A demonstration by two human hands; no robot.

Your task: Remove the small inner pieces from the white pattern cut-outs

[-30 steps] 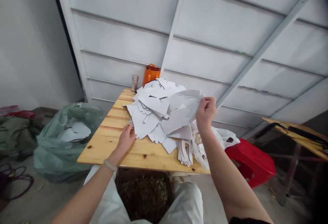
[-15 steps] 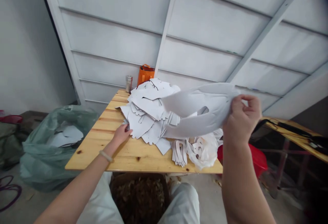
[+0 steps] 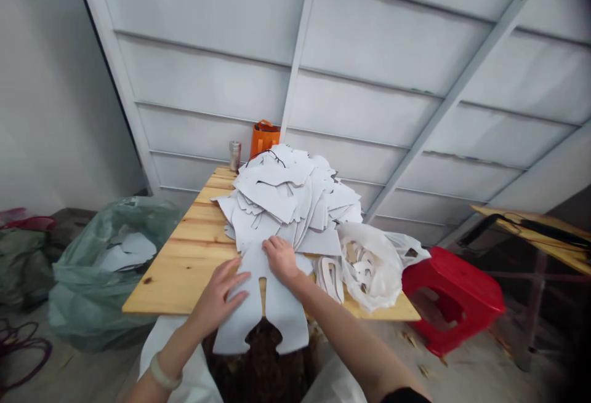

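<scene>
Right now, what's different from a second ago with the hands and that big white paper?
The cut sheet came left and down, and now hangs over the near edge of the table. The right hand, which held it up, now rests on it. The left hand moved from the paper pile onto the sheet. The pile, orange bag and red stool stayed put.

You've got 2 hands, 1 left hand (image 3: 220,297) and 1 right hand (image 3: 281,259), 1 cut sheet (image 3: 287,324) under them. 2 wooden tables (image 3: 173,267), 3 bags: 1 orange bag (image 3: 265,139), 1 green bag (image 3: 87,307), 1 white bag (image 3: 381,274). 1 tumbler (image 3: 235,157), 1 pair of glasses (image 3: 273,155), 1 red stool (image 3: 471,286), 1 wristband (image 3: 161,377). Heaped sheets (image 3: 272,197): can't count.
</scene>
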